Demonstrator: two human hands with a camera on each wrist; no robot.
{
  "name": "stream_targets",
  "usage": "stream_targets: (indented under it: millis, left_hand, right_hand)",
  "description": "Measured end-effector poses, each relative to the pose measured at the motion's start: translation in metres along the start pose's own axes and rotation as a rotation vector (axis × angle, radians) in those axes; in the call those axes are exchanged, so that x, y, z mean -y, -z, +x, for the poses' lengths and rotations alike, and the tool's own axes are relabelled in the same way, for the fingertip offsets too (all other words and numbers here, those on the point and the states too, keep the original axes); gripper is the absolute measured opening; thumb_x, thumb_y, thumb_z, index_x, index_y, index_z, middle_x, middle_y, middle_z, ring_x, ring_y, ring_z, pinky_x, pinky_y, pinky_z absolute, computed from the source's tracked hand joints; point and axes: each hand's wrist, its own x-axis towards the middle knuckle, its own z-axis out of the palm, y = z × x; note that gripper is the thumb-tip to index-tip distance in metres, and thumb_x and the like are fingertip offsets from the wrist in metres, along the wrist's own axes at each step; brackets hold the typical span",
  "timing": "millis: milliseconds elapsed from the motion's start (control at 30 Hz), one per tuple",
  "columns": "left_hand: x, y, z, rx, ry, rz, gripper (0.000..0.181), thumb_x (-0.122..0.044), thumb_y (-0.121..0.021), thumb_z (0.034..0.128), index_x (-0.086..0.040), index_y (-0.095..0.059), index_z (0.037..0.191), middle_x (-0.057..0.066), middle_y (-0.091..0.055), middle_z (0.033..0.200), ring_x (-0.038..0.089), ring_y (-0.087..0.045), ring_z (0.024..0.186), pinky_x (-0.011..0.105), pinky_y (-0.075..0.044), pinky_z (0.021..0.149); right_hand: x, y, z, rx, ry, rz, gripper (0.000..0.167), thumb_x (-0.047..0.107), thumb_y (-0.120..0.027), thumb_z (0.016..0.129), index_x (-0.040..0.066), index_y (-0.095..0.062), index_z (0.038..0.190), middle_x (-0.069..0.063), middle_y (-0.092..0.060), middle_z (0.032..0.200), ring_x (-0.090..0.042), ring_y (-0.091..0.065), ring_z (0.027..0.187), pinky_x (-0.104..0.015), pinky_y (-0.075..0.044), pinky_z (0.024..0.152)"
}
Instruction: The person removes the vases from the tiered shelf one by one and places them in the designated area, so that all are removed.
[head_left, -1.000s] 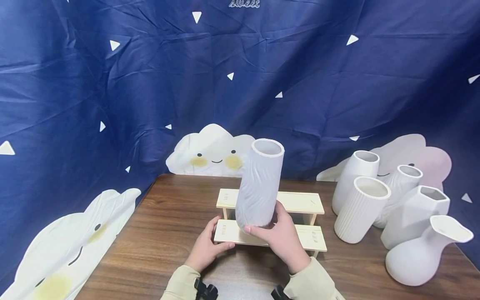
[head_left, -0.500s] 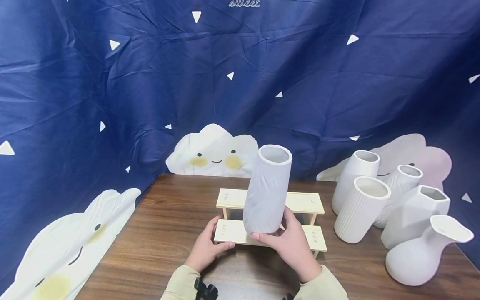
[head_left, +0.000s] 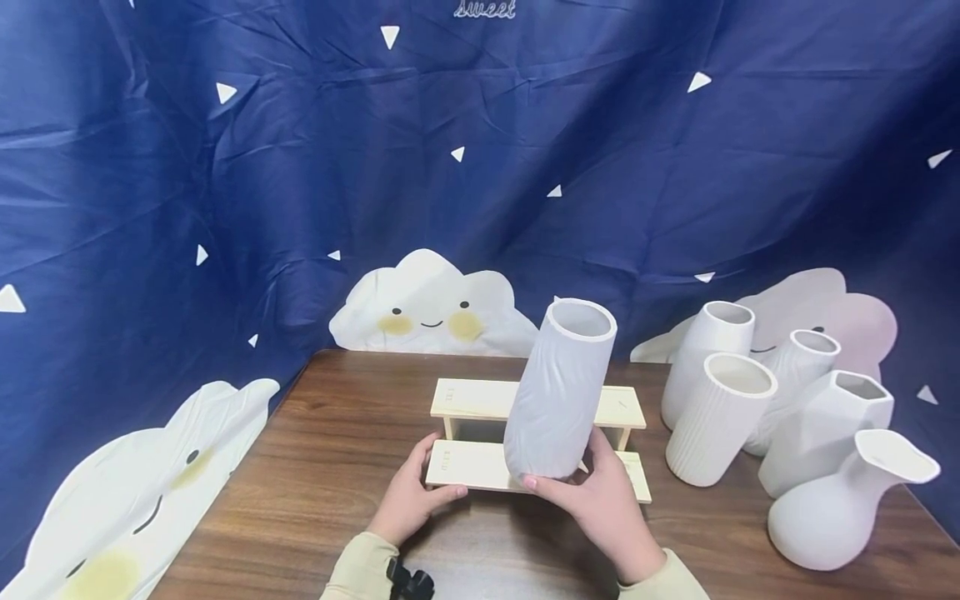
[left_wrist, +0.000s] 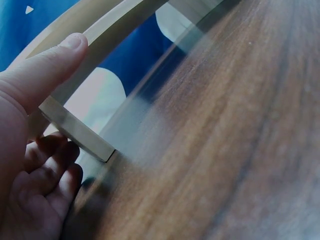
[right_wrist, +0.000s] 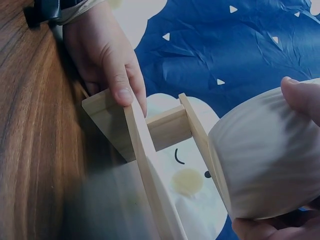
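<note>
A white vase [head_left: 562,392] with a wavy relief leans a little to the right over the front step of a two-step pale wooden stand [head_left: 472,465]. Around its lower part, my right hand [head_left: 607,504] holds it, thumb in front and fingers at the right side. The right wrist view has the vase [right_wrist: 265,155] between thumb and fingers; it looks raised off the step. At the stand's left end, my left hand [head_left: 412,496] grips the front step, its thumb [left_wrist: 60,60] along the board's edge and its fingers beside the leg. Part of the stand is hidden behind the vase.
Several white vases stand at the right of the brown table [head_left: 300,475]: a ribbed one [head_left: 720,421], a faceted one [head_left: 821,442] and a round-bellied one with a flared mouth [head_left: 832,517] among them. A blue curtain [head_left: 480,167] hangs behind the table.
My right hand has carried the vase rightward and nearer to me along the stand, and the vase tilts more to the right. My left hand stays on the stand.
</note>
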Motion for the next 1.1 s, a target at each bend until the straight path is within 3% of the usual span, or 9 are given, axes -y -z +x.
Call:
stream_targets:
  millis: [467, 1100]
  left_hand:
    - [-0.003, 0.0, -0.001, 0.0, 0.033, -0.02, 0.102, -0.032, -0.089, 0.0747, -0.005, -0.031, 0.154, 0.008, -0.063, 0.132, 0.024, -0.06, 0.12, 0.053, -0.037, 0.11]
    - [-0.003, -0.001, -0.002, -0.001, 0.037, 0.0, 0.102, -0.032, -0.09, 0.0744, -0.004, -0.031, 0.154, 0.009, -0.063, 0.133, 0.025, -0.059, 0.121, 0.053, -0.037, 0.109]
  right_hand:
    - [0.003, 0.014, -0.01, -0.048, 0.002, -0.046, 0.078, 0.014, -0.094, 0.068, 0.01, -0.051, 0.133, -0.008, -0.062, 0.121, -0.018, -0.059, 0.112, -0.03, -0.055, 0.088]
    - [0.006, 0.035, -0.023, -0.093, -0.019, -0.15, 0.078, 0.018, -0.093, 0.07, 0.007, -0.049, 0.135, -0.009, -0.063, 0.12, -0.013, -0.059, 0.108, -0.026, -0.054, 0.086]
